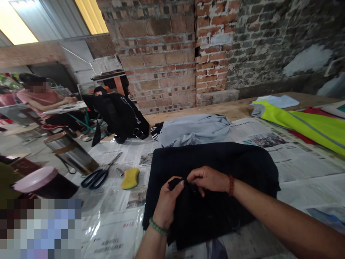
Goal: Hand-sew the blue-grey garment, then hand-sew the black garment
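A folded piece of black cloth lies in front of me on the newspaper-covered table. My left hand, with a green bead bracelet at the wrist, is closed on a gathered fold of it, thumb on top. Just to the right, my right hand, wearing a reddish bead bracelet, has its fingers curled and pinched at the same fold. Whether a small item is between those fingertips I cannot make out against the dark fabric.
Left of the cloth lie a yellow sponge, scissors, a steel flask and a pink-lidded container. Behind are a black bag and grey cloth; a neon-yellow garment is right. A person sits at another table.
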A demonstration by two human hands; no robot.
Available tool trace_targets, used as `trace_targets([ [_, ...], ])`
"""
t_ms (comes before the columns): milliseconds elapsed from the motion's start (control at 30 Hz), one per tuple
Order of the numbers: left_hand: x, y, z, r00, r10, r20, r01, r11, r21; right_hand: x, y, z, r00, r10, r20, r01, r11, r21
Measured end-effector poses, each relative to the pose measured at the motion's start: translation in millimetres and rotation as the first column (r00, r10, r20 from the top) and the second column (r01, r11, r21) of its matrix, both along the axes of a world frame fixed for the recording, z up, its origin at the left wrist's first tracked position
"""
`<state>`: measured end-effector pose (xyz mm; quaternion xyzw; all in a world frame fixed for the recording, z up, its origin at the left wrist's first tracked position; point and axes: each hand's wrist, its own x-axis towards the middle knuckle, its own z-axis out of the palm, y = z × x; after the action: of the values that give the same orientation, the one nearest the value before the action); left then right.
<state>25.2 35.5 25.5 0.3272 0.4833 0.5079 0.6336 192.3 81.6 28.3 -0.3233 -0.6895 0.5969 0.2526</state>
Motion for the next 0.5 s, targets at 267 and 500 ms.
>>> trace_targets([
  [267, 6.1, 2.1, 0.4, 0.99, 0.011, -0.141, -0.009, 1.0, 0.015, -8.9, -5.5, -0.7, 0.998, -0.017, -0.063, 0.017, 1.0, -0.013],
  [500, 6.8, 0.3, 2.3, 0.994, 0.041, -0.103, -0.042, 0.999, -0.007, -7.4, -6.5, 4.6, 0.956, -0.291, -0.026, 0.289, 0.933, 0.216],
])
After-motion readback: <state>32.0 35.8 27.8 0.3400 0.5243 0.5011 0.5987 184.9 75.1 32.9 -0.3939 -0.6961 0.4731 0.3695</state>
